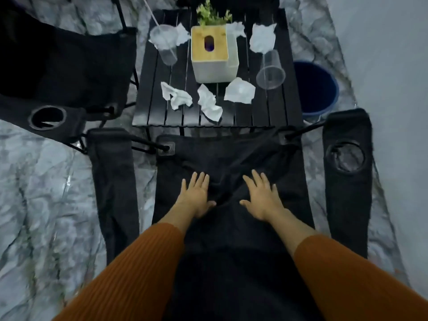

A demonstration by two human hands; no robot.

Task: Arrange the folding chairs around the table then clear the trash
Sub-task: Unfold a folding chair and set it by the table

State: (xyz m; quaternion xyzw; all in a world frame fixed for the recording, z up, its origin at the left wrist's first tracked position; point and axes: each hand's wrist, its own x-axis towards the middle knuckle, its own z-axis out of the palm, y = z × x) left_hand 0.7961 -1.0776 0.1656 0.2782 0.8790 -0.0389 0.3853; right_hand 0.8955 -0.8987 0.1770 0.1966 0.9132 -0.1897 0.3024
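The black fabric folding chair stands unfolded with its front edge just beside the near end of the slatted black bench, its seat cloth wrinkled and both armrests carrying round cup holders. On that seat the left hand and right hand lie flat, each grip spread, pinching nothing. A second folding chair sits left of the bench. On the bench lie crumpled tissues, two clear plastic cups and a tissue box. A blue bucket stands right of it.
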